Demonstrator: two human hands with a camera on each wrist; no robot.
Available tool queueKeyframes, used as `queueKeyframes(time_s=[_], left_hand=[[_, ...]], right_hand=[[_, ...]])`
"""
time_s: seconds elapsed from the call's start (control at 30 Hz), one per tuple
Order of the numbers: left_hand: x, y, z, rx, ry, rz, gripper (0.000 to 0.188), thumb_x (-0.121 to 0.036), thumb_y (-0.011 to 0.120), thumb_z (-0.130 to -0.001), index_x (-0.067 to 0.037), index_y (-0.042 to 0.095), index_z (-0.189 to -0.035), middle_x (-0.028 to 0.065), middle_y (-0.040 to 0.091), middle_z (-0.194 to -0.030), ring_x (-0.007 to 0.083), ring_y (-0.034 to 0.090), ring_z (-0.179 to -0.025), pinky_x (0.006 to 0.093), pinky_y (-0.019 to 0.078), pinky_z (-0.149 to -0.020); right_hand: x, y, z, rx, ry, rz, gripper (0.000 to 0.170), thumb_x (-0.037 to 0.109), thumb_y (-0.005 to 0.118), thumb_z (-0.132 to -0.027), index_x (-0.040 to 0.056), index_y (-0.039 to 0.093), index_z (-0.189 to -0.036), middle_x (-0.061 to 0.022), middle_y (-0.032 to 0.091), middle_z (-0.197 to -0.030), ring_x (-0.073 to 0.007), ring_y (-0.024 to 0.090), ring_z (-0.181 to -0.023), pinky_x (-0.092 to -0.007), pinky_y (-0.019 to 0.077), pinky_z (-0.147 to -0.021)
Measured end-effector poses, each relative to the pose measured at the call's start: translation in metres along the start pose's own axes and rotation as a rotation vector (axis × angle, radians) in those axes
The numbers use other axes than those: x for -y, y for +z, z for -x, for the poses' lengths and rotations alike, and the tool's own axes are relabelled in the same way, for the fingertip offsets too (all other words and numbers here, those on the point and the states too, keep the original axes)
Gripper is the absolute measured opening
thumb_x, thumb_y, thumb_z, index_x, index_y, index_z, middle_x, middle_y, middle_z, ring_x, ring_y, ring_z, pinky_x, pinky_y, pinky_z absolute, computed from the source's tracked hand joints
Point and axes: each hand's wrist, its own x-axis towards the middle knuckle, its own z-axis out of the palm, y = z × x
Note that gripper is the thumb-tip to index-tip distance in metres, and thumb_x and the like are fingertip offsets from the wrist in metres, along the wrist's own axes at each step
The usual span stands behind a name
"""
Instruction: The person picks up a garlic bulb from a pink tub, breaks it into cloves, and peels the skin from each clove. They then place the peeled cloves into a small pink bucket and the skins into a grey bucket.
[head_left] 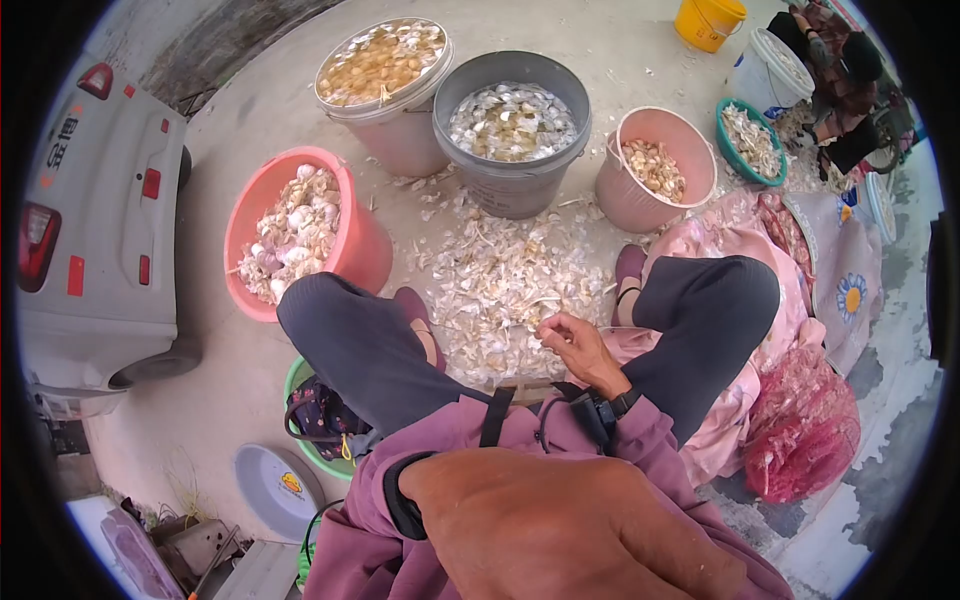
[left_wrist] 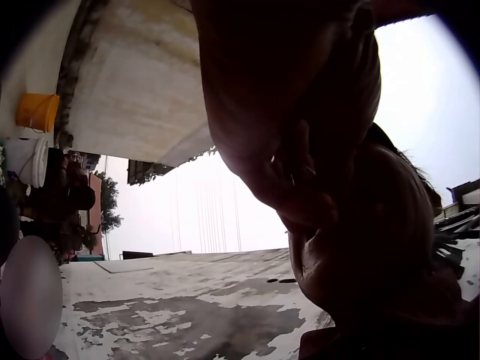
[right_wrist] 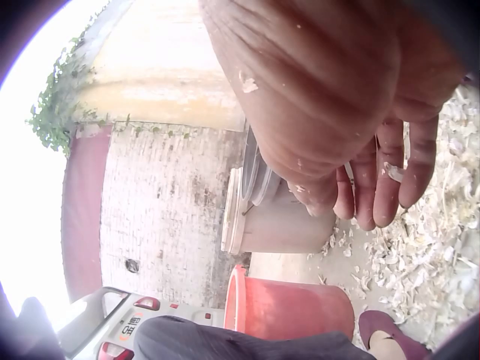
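Observation:
My left hand is raised close to the head camera, its back filling the bottom of that view. In the left wrist view the left hand is dark against the sky, its fingertips at the person's face. The right hand hangs between the knees over garlic skins. Its fingers are loosely bent and hold nothing, with bits of skin stuck to them. Garlic bulbs fill a pink bucket at left. Peeled cloves lie in a pale pink bucket at right.
Ahead stand a grey bucket and a white bucket, with cloves and skins in water. A red net bag lies at right. A parked vehicle stands left. Another person sits far right near a green basin.

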Motion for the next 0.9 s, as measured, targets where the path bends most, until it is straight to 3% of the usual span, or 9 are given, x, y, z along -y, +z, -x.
queueKeyframes(time_s=[0.07, 0.3, 0.4, 0.47, 0.53, 0.6, 0.67, 0.73, 0.9], left_hand=[[0.014, -0.008, -0.019, 0.073, 0.634, -0.384, 0.011, 0.004, 0.067, -0.083, 0.013, 0.064, -0.077, 0.0149, 0.055, -0.069, 0.0153, 0.051, -0.051, 0.0235, 0.0364, -0.040], [0.007, -0.007, -0.009, -0.034, 0.513, -0.457, 0.013, 0.004, 0.067, -0.082, 0.013, 0.064, -0.073, 0.0178, 0.056, -0.067, 0.0140, 0.050, -0.047, 0.0208, 0.0340, -0.036], [-0.007, -0.020, -0.006, -0.026, 0.475, -0.365, 0.015, 0.000, 0.065, -0.085, 0.011, 0.064, -0.096, 0.0185, 0.061, -0.087, 0.0164, 0.059, -0.065, 0.0233, 0.0470, -0.051], [-0.051, -0.041, -0.012, 0.320, 0.209, -0.880, 0.026, -0.008, 0.073, -0.080, 0.005, 0.064, -0.101, 0.0163, 0.062, -0.100, 0.0266, 0.063, -0.086, 0.0334, 0.0482, -0.072], [-0.061, -0.061, -0.008, 0.203, 0.284, -1.002, 0.035, -0.002, 0.075, -0.077, 0.010, 0.060, -0.106, 0.0259, 0.063, -0.094, 0.0260, 0.067, -0.080, 0.0306, 0.0546, -0.072], [-0.058, -0.071, 0.008, -0.377, 0.330, -1.243, 0.021, -0.001, 0.070, -0.080, 0.002, 0.061, -0.099, 0.0182, 0.062, -0.099, 0.0242, 0.064, -0.090, 0.0327, 0.0513, -0.080], [-0.062, -0.100, 0.019, -0.663, 0.342, -1.467, 0.023, 0.005, 0.066, -0.080, 0.000, 0.062, -0.102, 0.0130, 0.061, -0.106, 0.0202, 0.059, -0.101, 0.0317, 0.0477, -0.086], [-0.059, -0.120, 0.026, -0.744, 0.331, -1.589, 0.023, 0.007, 0.066, -0.079, 0.000, 0.062, -0.100, 0.0105, 0.062, -0.104, 0.0167, 0.060, -0.096, 0.0282, 0.0481, -0.082], [-0.042, -0.128, 0.035, -0.843, 0.355, -1.666, 0.021, 0.006, 0.067, -0.077, 0.000, 0.063, -0.096, 0.0089, 0.066, -0.097, 0.0150, 0.063, -0.085, 0.0259, 0.0491, -0.075]], right_hand=[[0.005, -0.001, -0.001, 0.029, 0.047, 0.037, 0.024, 0.023, 0.061, -0.090, 0.0005, 0.063, -0.099, -0.0054, 0.065, -0.085, -0.0141, 0.058, -0.077, -0.0289, 0.0464, -0.072], [0.000, -0.001, 0.001, 0.011, 0.015, 0.026, 0.024, 0.022, 0.060, -0.090, -0.0001, 0.062, -0.099, -0.0065, 0.065, -0.085, -0.0143, 0.059, -0.079, -0.0292, 0.0464, -0.072], [-0.008, -0.002, -0.003, 0.031, 0.033, 0.003, 0.026, 0.023, 0.060, -0.091, -0.0007, 0.061, -0.102, -0.0076, 0.065, -0.090, -0.0151, 0.058, -0.080, -0.0297, 0.0469, -0.073], [0.006, -0.002, -0.006, -0.005, 0.021, 0.015, 0.028, 0.024, 0.059, -0.091, -0.0007, 0.060, -0.105, -0.0078, 0.064, -0.092, -0.0158, 0.059, -0.080, -0.0301, 0.0472, -0.074], [0.029, -0.005, -0.004, -0.025, 0.017, 0.055, 0.031, 0.026, 0.058, -0.093, 0.0002, 0.056, -0.110, -0.0068, 0.063, -0.094, -0.0149, 0.058, -0.077, -0.0293, 0.0473, -0.073], [0.082, -0.016, 0.008, -0.110, -0.133, -0.096, 0.029, 0.025, 0.058, -0.094, 0.0012, 0.056, -0.110, -0.0042, 0.061, -0.091, -0.0115, 0.057, -0.077, -0.0264, 0.0463, -0.071], [0.123, -0.029, 0.005, -0.038, -0.090, -0.359, 0.031, 0.026, 0.062, -0.093, 0.0021, 0.055, -0.112, -0.0022, 0.059, -0.092, -0.0091, 0.057, -0.081, -0.0238, 0.0459, -0.075], [0.162, -0.037, 0.008, -0.011, -0.276, -0.373, 0.042, 0.033, 0.068, -0.088, 0.0021, 0.054, -0.114, -0.0033, 0.057, -0.100, -0.0085, 0.055, -0.091, -0.0241, 0.0449, -0.084], [0.191, -0.025, 0.001, -0.076, -0.318, -0.329, 0.034, 0.022, 0.071, -0.086, 0.0019, 0.056, -0.109, -0.0026, 0.060, -0.095, -0.0078, 0.057, -0.087, -0.0215, 0.0468, -0.073]])
